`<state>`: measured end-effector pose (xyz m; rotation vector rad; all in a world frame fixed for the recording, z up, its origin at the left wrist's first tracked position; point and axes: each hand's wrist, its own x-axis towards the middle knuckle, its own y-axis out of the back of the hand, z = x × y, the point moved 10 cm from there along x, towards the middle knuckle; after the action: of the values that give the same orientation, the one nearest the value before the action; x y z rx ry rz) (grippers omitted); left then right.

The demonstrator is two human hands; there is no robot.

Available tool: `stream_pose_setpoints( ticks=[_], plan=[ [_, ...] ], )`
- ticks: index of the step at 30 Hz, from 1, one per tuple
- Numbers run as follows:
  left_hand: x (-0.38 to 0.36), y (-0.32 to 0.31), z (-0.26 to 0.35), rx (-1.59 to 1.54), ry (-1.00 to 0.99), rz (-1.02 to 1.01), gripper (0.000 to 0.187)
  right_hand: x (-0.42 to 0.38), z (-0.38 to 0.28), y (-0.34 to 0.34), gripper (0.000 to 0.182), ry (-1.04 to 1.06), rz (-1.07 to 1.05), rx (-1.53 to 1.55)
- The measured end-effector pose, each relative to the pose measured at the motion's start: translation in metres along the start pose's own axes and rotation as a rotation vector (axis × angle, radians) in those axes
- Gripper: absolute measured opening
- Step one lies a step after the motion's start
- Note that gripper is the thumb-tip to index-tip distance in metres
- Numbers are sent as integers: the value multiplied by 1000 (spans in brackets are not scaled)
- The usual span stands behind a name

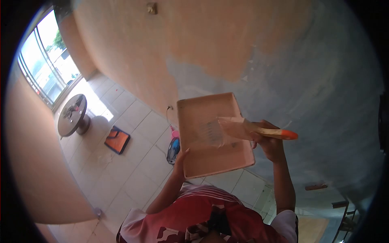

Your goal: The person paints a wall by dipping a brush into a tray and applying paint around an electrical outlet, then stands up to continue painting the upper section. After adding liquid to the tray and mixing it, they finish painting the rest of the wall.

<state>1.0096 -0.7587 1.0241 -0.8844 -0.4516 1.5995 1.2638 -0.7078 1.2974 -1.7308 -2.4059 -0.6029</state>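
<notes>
Left hand (181,158) grips the near-left edge of a paint tray (202,109); right hand (270,142) grasps a paintbrush (243,128), bristles inside the tray.

A round table (72,115) stands on the tiled floor (133,170) near a bright window (46,56), with small items on its top. An orange-and-black flat object (117,139) lies on the tiles just beside it. A blue and pink object (174,146) rests near the wall (202,40), which shows peach paint above and grey-blue patches to the right.
</notes>
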Motion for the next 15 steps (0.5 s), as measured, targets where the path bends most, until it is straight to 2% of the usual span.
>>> stream_pose_setpoints(
  ticks=[1, 3, 4, 6, 7, 9, 12, 14, 15],
  plan=[
    [3, -3, 2, 7, 4, -28, 59, 1, -2, 6, 25, 12, 23, -13],
    [7, -9, 7, -19, 7, -85, 60, 0, -7, 13, 25, 135, 67, 184],
    [8, -7, 9, 14, 25, -59, 61, 1, 9, 6, 26, 68, 43, 150],
    [19, -4, 7, 2, 31, -122, 62, 1, 30, -13, 24, 73, -97, -37],
    [26, -3, 6, -16, 36, -156, 63, -1, 33, -15, 24, 85, -65, -54],
    [29, -11, 15, -9, 11, -195, 63, 2, 50, -21, 23, -42, -52, 173],
    [27, -11, 24, -41, 7, -213, 64, 9, 55, -1, 22, -58, 9, 132],
    [29, -10, 29, -68, 14, -201, 64, 26, 21, 33, 20, 131, 167, 185],
    [31, -9, 30, -63, 20, -207, 64, 41, -14, 54, 17, 245, 276, 39]
  ],
)
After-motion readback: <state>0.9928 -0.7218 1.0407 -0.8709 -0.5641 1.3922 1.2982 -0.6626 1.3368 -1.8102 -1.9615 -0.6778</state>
